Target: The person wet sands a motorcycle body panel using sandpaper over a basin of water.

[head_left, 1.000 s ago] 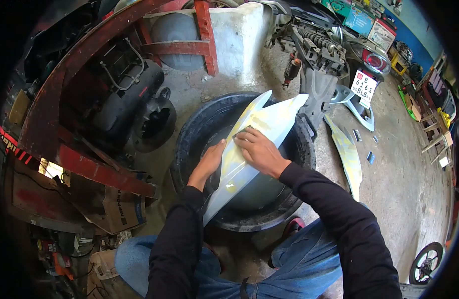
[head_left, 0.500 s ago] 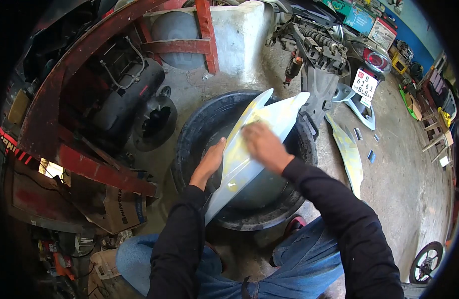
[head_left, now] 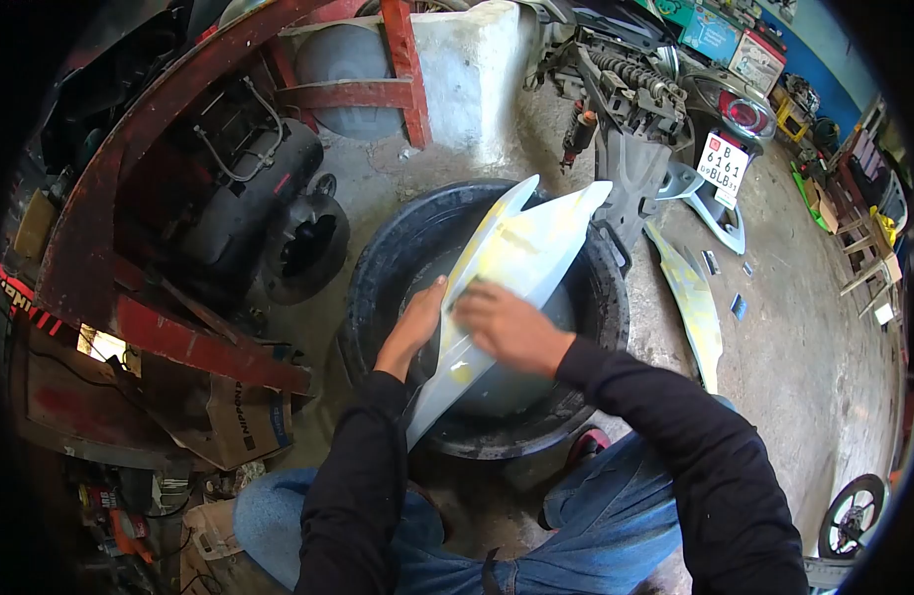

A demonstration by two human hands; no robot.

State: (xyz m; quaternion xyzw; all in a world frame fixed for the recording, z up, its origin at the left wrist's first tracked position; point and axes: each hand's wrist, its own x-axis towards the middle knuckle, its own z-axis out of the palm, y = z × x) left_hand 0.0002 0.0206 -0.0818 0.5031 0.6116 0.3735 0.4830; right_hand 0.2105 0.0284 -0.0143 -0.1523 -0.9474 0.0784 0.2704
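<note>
A motorcycle body panel [head_left: 541,243], pale grey-white with yellowish patches, lies slanted across a large black tub [head_left: 373,233] that has water in it. My left hand [head_left: 414,327] grips the panel's left edge, thumb on top, with the other fingers out of sight. Pressed on the middle of the panel is my right hand [head_left: 507,322], its fingers together. Something dark shows at its fingertips, but I cannot make out what it is.
Right of the tub, a second patched panel [head_left: 690,307] lies on the concrete, near small dark pieces [head_left: 739,306]. A partly stripped motorcycle [head_left: 635,119] stands behind. On the left are a red frame [head_left: 209,337], a black tank [head_left: 249,188] and a cardboard box [head_left: 234,416].
My right hand has slid down and left along the panel, toward my left hand. The left hand keeps its grip, and the panel stays over the tub.
</note>
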